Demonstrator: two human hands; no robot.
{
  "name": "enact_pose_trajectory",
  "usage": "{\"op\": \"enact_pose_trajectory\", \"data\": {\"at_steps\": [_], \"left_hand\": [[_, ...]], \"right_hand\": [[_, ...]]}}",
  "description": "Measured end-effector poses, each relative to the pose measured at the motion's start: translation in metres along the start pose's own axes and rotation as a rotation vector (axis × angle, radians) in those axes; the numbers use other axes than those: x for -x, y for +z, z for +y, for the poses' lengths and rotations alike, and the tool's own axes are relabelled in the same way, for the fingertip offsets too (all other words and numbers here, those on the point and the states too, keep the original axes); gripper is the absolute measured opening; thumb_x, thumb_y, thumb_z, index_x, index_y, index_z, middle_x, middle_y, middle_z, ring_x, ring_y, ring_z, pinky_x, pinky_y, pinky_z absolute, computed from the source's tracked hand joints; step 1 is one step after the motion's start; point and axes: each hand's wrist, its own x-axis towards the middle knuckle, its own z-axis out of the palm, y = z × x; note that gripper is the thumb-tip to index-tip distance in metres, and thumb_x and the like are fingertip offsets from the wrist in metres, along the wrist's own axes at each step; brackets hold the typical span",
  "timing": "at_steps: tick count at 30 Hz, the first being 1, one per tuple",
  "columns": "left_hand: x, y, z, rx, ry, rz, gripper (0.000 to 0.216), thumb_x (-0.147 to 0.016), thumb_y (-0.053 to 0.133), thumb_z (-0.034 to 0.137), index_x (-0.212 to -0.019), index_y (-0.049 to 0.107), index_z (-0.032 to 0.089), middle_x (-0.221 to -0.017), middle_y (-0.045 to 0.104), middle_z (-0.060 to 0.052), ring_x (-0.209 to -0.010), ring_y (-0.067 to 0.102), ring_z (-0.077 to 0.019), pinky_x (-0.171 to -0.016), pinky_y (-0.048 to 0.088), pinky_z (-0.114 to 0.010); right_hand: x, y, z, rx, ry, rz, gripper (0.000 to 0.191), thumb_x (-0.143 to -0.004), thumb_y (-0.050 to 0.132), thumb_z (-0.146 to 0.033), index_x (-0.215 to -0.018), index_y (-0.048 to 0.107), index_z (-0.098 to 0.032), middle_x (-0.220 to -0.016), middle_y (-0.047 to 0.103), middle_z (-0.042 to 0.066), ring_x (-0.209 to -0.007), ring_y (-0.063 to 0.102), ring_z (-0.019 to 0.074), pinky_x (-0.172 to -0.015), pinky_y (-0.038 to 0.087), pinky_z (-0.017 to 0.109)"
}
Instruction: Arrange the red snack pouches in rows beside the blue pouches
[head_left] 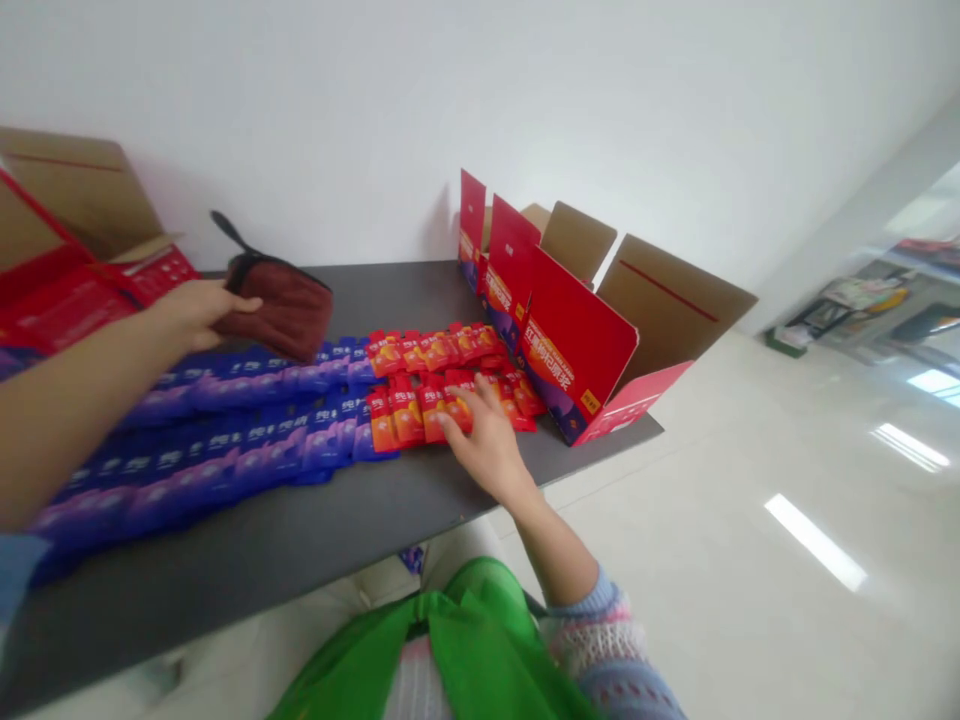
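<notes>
My left hand (193, 312) grips a brown cloth (285, 308) with a black edge and a black hanging loop, held above the rows of pouches. Below it, several blue-purple pouches (259, 452) lie overlapping in two long rows. The rows continue to the right as red-orange pouches (406, 412). Over the front red row is my right hand (487, 445), fingers apart and fingertips on or just above the pouches; I cannot tell whether they touch. Nothing shows in its grasp.
Open red cardboard boxes (574, 345) stand at the table's right end, flaps up. Another open red box (71, 300) is at the left. The grey table (300, 535) runs along a white wall. A green apron (480, 640) hangs near the front edge. Shelving (855, 300) stands far right.
</notes>
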Motion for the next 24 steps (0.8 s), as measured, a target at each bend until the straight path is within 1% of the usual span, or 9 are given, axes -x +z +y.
{"op": "enact_pose_trajectory", "data": {"at_steps": [2,5,7,8,11,14,18,21,24], "left_hand": [[0.018,-0.004,-0.009,0.098,-0.125,-0.11,0.033,-0.092,0.07,0.015,-0.121,0.061,0.003,-0.074,0.07,0.001,-0.078,0.067,-0.0116,-0.088,0.054,-0.038],[0.054,-0.008,-0.013,0.146,-0.146,-0.296,0.049,-0.07,0.089,0.019,-0.112,0.068,0.003,-0.078,0.073,-0.005,-0.076,0.07,-0.0195,-0.086,0.057,-0.041],[0.078,-0.007,-0.008,0.175,-0.128,-0.423,0.058,-0.055,0.095,0.018,-0.107,0.072,0.006,-0.082,0.075,-0.009,-0.081,0.073,-0.0267,-0.084,0.059,-0.042],[0.089,-0.005,-0.003,0.179,-0.116,-0.458,0.058,-0.052,0.096,0.016,-0.105,0.074,0.008,-0.084,0.076,-0.01,-0.085,0.074,-0.0304,-0.083,0.059,-0.042],[0.115,0.006,0.012,0.145,-0.122,-0.449,0.049,-0.053,0.093,0.013,-0.099,0.078,0.011,-0.084,0.076,-0.012,-0.093,0.074,-0.0383,-0.082,0.061,-0.045],[0.133,0.015,0.017,0.123,-0.179,-0.439,0.043,-0.054,0.093,0.02,-0.094,0.08,0.012,-0.084,0.077,-0.013,-0.091,0.075,-0.0396,-0.082,0.061,-0.047],[0.153,0.014,0.0,0.175,-0.171,-0.465,0.041,-0.059,0.092,0.032,-0.094,0.078,0.014,-0.087,0.077,-0.012,-0.094,0.075,-0.0345,-0.084,0.061,-0.041],[0.174,0.009,-0.018,0.299,-0.137,-0.46,0.045,-0.063,0.089,0.039,-0.097,0.077,0.014,-0.094,0.077,-0.012,-0.098,0.074,-0.0313,-0.087,0.06,-0.039],[0.2,0.013,-0.032,0.326,-0.138,-0.472,0.05,-0.064,0.086,0.047,-0.1,0.075,0.013,-0.098,0.077,-0.012,-0.1,0.073,-0.0317,-0.088,0.059,-0.042]], "right_hand": [[-0.021,0.008,-0.005,-0.139,-0.108,-0.043,0.057,-0.091,0.067,-0.045,-0.14,0.06,-0.016,-0.157,0.04,0.017,-0.152,0.033,0.0269,-0.123,0.034,0.042],[-0.064,0.026,-0.01,-0.377,-0.156,-0.086,0.066,-0.084,0.076,-0.047,-0.139,0.059,-0.017,-0.151,0.048,0.015,-0.154,0.028,0.0285,-0.125,0.03,0.047],[-0.088,0.038,-0.016,-0.568,-0.132,-0.179,0.076,-0.08,0.078,-0.053,-0.143,0.054,-0.017,-0.153,0.046,0.015,-0.147,0.04,0.0297,-0.121,0.037,0.047],[-0.097,0.042,-0.02,-0.664,-0.123,-0.271,0.082,-0.079,0.078,-0.058,-0.145,0.051,-0.017,-0.152,0.046,0.015,-0.142,0.046,0.0293,-0.118,0.04,0.047],[-0.103,0.046,-0.038,-0.88,-0.145,-0.507,0.086,-0.07,0.083,-0.063,-0.137,0.058,-0.016,-0.136,0.061,0.013,-0.127,0.059,0.0281,-0.112,0.048,0.045],[-0.089,0.045,-0.053,-0.986,-0.114,-0.629,0.072,-0.063,0.088,-0.059,-0.117,0.068,-0.015,-0.114,0.072,0.009,-0.112,0.067,0.0268,-0.105,0.054,0.044],[-0.066,0.043,-0.052,-1.042,0.03,-0.553,0.064,-0.057,0.092,-0.053,-0.104,0.069,-0.016,-0.104,0.074,0.006,-0.103,0.07,0.0245,-0.101,0.056,0.042],[-0.055,0.035,-0.043,-1.083,0.113,-0.439,0.066,-0.055,0.093,-0.051,-0.105,0.067,-0.018,-0.107,0.074,0.005,-0.103,0.07,0.0231,-0.1,0.056,0.04],[-0.045,0.029,-0.038,-1.103,0.166,-0.401,0.068,-0.056,0.093,-0.053,-0.108,0.065,-0.02,-0.11,0.073,0.005,-0.103,0.07,0.0227,-0.098,0.058,0.04]]}}
